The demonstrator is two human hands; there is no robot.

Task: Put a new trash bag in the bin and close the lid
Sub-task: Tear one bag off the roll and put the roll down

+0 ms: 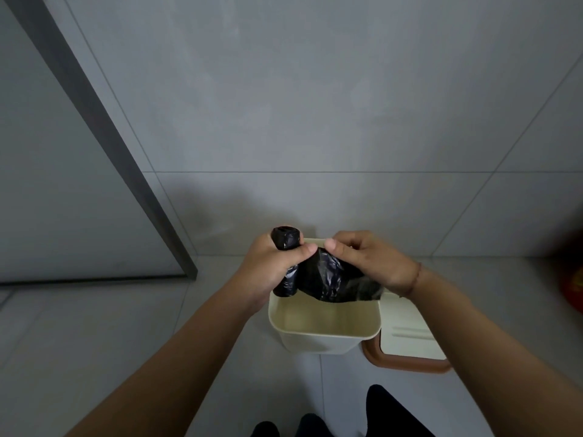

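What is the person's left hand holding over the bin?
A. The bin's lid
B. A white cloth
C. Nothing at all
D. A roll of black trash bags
D: the left hand is wrapped around a roll of black trash bags, while the right hand pulls a bag from it above the empty cream bin; the lid lies beside the bin.

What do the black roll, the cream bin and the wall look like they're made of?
Roll: thin plastic film, probably; it crinkles and glints.
Bin: likely moulded plastic, smooth and matte, with rounded corners.
Wall: seemingly large grey tiles, matte, with thin joint lines.
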